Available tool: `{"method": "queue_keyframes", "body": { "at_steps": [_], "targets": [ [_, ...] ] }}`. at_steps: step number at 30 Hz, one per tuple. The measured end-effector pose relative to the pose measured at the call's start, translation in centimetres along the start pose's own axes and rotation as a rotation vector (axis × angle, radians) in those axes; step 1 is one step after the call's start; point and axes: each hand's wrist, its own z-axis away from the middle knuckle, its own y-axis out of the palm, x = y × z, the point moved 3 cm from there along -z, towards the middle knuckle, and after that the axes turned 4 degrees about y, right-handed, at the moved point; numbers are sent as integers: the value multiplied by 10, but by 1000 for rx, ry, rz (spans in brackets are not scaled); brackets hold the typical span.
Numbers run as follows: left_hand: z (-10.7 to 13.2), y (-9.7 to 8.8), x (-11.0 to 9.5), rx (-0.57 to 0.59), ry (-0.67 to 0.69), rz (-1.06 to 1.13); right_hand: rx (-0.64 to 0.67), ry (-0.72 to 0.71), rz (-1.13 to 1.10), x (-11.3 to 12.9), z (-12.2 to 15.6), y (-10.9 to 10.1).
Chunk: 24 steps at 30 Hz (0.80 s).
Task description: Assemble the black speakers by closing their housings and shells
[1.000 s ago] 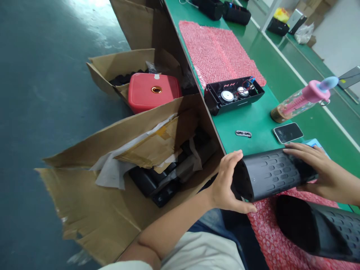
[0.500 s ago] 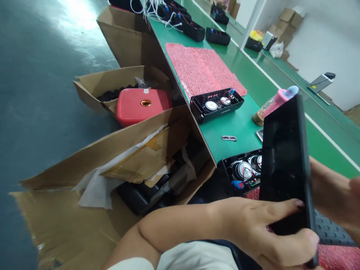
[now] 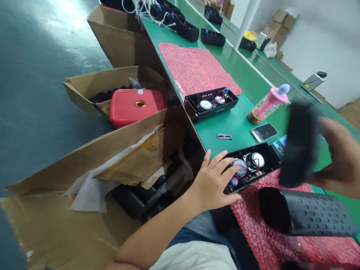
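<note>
My left hand point(image 3: 215, 182) is open, fingers spread over the near end of an open black speaker housing point(image 3: 266, 150) with two round drivers, red wires and a blue plug inside. Whether it presses on the housing I cannot tell. My right hand point(image 3: 341, 157) grips a black plastic casing point(image 3: 298, 146), blurred by motion and held upright above the bench. Below it a black dimpled speaker shell point(image 3: 317, 213) lies on red bubble wrap point(image 3: 250, 228). Farther back sits a second open speaker housing point(image 3: 215, 108). Between the two housings is a small grey strip point(image 3: 224, 137).
On the green bench stand a pink-topped bottle point(image 3: 268, 104) and a phone point(image 3: 264, 132). Another bubble-wrap sheet point(image 3: 197, 69) lies farther back, with several black housings beyond. To the left are open cardboard boxes point(image 3: 135, 135) and a red lidded container point(image 3: 136, 107).
My left hand has let go of the black casing and moved left onto the open speaker housing. My right hand now holds the casing alone, turned edge-on. The dimpled shell has come into fuller view.
</note>
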Motion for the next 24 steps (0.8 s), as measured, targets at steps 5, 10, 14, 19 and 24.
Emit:
{"method": "queue_keyframes", "body": {
  "at_steps": [5,10,14,19,24],
  "targets": [
    [10,18,11,-179,-80,165,271,-179,116,-2,-18,41],
    [28,43,13,-394,-195,337,423,-177,96,-7,-18,76],
    [42,56,13,-405,-322,578,459,-191,103,-6,-21,85],
    [42,52,14,-368,-340,580,495,-172,98,-5,-22,88],
    [37,45,16,-370,-280,532,505,-144,79,-7,-16,89]
  ]
}}
